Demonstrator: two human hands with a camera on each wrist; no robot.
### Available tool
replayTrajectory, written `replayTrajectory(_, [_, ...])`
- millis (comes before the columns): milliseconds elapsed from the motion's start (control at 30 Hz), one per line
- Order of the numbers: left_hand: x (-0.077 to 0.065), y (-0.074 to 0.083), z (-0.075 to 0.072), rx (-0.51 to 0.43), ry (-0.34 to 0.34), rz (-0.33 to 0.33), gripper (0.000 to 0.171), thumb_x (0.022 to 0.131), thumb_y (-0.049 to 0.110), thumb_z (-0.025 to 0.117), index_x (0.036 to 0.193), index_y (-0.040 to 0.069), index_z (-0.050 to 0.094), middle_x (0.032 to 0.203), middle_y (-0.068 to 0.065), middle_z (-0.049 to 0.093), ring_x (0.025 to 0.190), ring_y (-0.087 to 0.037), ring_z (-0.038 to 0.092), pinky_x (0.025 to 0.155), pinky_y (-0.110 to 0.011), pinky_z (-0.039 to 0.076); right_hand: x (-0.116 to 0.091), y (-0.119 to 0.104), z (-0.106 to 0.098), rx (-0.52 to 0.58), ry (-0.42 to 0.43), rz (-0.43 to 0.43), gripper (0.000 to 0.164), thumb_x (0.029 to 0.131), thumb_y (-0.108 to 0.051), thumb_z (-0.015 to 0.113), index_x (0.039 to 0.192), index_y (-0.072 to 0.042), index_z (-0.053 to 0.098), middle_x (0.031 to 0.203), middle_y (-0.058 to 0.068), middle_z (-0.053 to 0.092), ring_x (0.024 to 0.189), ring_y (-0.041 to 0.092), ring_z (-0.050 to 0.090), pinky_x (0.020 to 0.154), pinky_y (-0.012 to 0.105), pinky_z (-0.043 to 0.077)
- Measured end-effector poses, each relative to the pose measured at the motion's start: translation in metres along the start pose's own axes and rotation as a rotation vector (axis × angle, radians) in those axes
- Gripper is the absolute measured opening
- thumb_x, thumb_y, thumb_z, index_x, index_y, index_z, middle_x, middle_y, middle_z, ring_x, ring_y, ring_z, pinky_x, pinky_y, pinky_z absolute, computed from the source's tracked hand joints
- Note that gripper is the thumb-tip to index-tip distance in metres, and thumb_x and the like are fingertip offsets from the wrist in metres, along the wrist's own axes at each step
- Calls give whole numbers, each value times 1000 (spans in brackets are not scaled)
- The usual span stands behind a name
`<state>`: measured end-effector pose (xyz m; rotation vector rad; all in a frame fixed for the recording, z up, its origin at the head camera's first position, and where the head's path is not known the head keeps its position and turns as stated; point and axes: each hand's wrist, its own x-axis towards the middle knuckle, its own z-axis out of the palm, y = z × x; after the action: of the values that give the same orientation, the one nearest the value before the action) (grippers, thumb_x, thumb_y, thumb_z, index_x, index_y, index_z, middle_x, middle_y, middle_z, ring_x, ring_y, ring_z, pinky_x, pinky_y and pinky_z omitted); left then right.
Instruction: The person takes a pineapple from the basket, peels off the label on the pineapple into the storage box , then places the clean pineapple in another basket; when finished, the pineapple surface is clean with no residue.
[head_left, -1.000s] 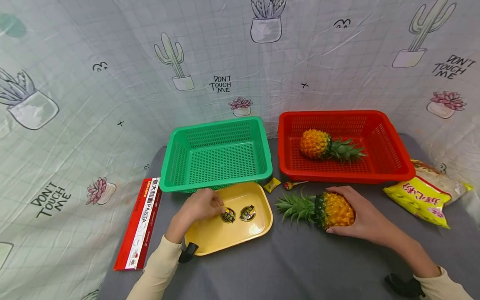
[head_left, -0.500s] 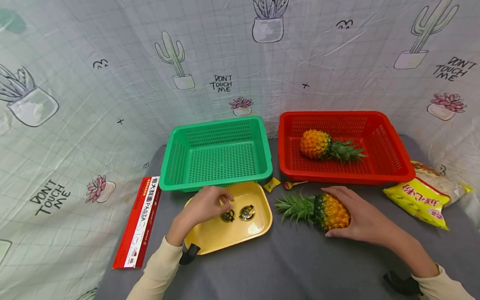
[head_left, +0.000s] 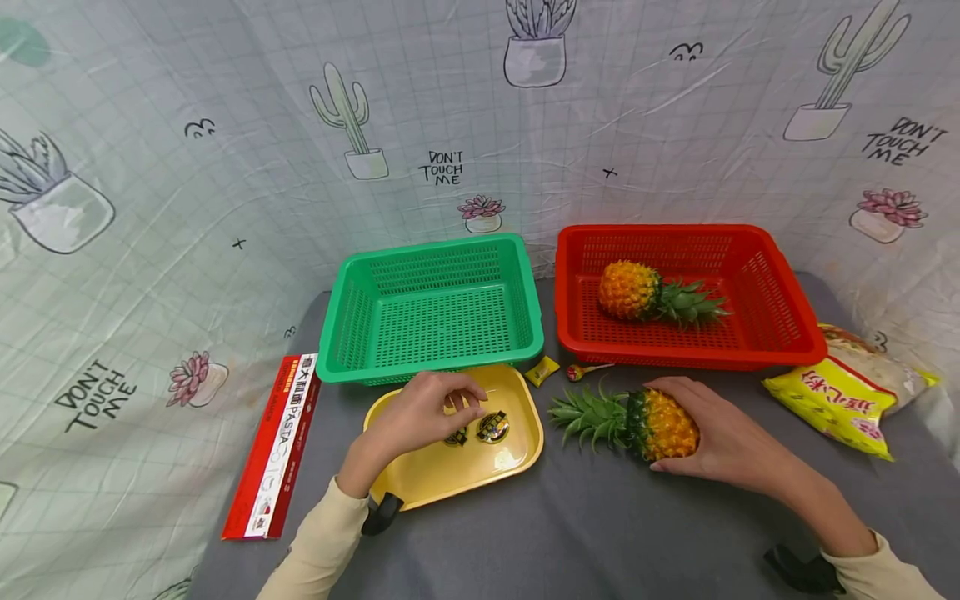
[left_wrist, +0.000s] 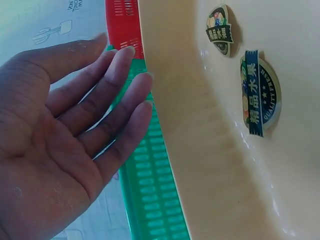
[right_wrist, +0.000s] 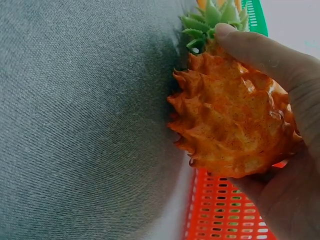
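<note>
My right hand [head_left: 738, 437] grips the orange base of a pineapple [head_left: 663, 423] that lies on its side on the grey cloth, its green crown pointing left. In the right wrist view the thumb presses along the pineapple [right_wrist: 235, 110] near its leaves. Over the yellow tray [head_left: 420, 483] hovers my left hand [head_left: 423, 417], holding nothing. Its fingers [left_wrist: 125, 107] are relaxed and slightly bent in the left wrist view. Two round dark stickers [head_left: 492, 427] lie on the tray floor, one partly covered by the left hand in the head view.
Behind the tray stands a green basket [head_left: 431, 367]; right of it, a red basket [head_left: 690, 357] holds another pineapple [head_left: 630, 290]. A small yellow packet [head_left: 542, 370] and a lollipop [head_left: 576, 372] lie between. The pasta box [head_left: 273, 450] is left, a yellow bag [head_left: 836, 400] right.
My left hand has moved right across the tray, partly covering the left sticker. The pineapple in my right hand has shifted slightly left.
</note>
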<state>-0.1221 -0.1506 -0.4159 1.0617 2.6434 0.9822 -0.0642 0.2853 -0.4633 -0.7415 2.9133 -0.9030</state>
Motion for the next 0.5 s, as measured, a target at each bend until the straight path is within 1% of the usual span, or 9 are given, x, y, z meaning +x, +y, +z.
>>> replayTrajectory(133, [3, 3, 2, 5, 37, 47, 13, 97, 18, 81, 109, 14, 79, 101, 9, 74, 87, -6, 67, 76, -38, 59, -2, 0, 0, 6, 10, -4, 98, 72, -46, 99, 150, -10, 53, 144, 10, 55, 121, 31, 58, 90, 60, 53])
replayTrajectory(300, [5, 5, 5, 33, 49, 81, 14, 98, 23, 80, 109, 15, 78, 101, 10, 74, 90, -9, 68, 79, -35, 58, -3, 0, -3, 1, 36, -26, 98, 71, -48, 100, 149, -11, 54, 142, 7, 57, 116, 23, 59, 85, 55, 55])
replayTrajectory(500, [6, 5, 8, 38, 56, 110, 19, 97, 28, 81, 110, 15, 78, 102, 3, 75, 94, -19, 70, 82, -41, 58, -4, -4, -11, -15, 66, -45, 97, 70, -48, 100, 150, -16, 53, 141, 3, 57, 114, 18, 58, 83, 51, 56])
